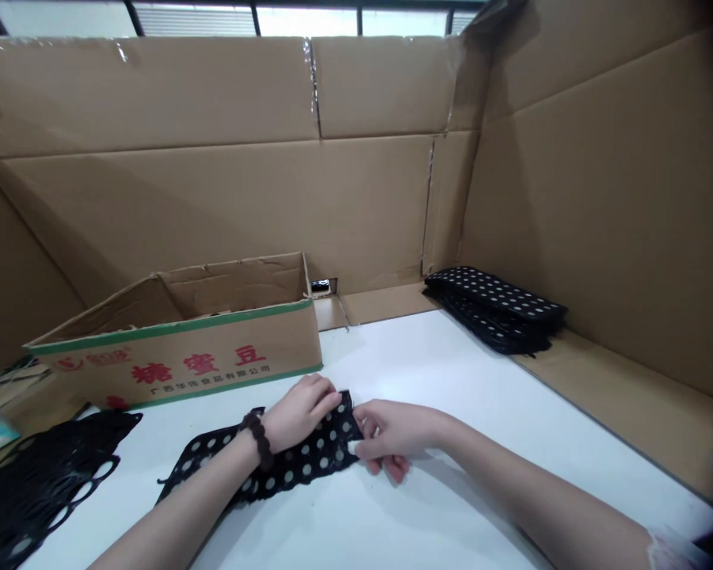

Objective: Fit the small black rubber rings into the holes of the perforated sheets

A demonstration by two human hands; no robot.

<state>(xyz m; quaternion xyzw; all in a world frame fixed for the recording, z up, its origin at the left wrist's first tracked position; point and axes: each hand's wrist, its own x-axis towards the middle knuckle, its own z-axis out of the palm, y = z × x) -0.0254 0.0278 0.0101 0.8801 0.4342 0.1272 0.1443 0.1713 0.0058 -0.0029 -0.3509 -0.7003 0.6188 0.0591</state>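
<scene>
A long black sheet with rows of round pale spots, perhaps holes, (309, 463) lies slantwise on the white table. My left hand (300, 412), a dark beaded bracelet at its wrist, is over the upper edge of the sheet with its fingers bent and closed on it. At the sheet's right end, my right hand (383, 435) pinches the edge between thumb and fingers. Part of the sheet is hidden behind my left hand and forearm.
A stack of similar spotted black pieces (499, 305) sits at the back right. Black netted scraps with ring-shaped holes (47, 475) lie at left. Behind them stands an open cardboard box (214, 348) with green edges. Tall cardboard walls (226, 206) enclose the white table (416, 356).
</scene>
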